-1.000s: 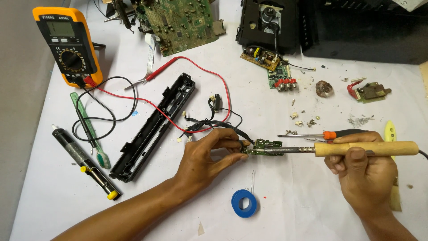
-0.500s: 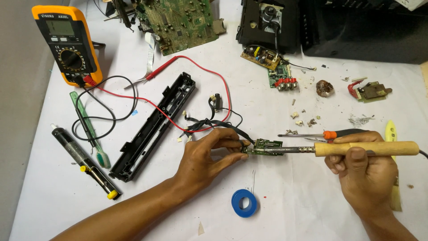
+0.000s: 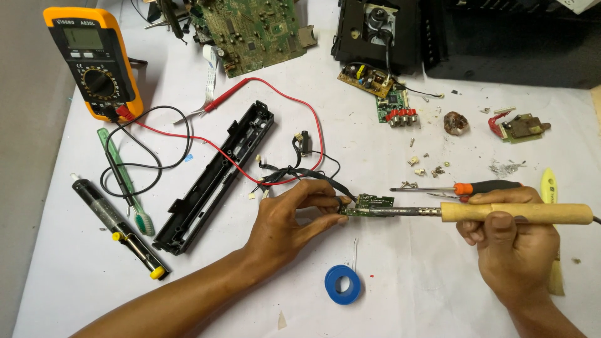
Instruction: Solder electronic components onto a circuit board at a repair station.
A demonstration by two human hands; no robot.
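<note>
Left hand [image 3: 289, 219] pinches a small green board [image 3: 370, 205] at its fingertips, just above the tabletop [image 3: 75, 275], with a blue solder spool [image 3: 342, 285] lying near, below the board. Right hand [image 3: 510, 241] grips a wooden-handled iron [image 3: 476, 213], its metal tip touching the board; a screwdriver [image 3: 460, 187] lies just beyond the knuckles.

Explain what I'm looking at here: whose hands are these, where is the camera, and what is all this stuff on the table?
A head-worn camera looks down at one person's bare hands over a white table. The left hand pinches a small green circuit board. The right hand grips a wooden-handled soldering iron, its tip at that board. Around them lie a yellow multimeter with red and black leads, a long black plastic housing, a desoldering pump, a blue tape roll and an orange-handled screwdriver.
</note>
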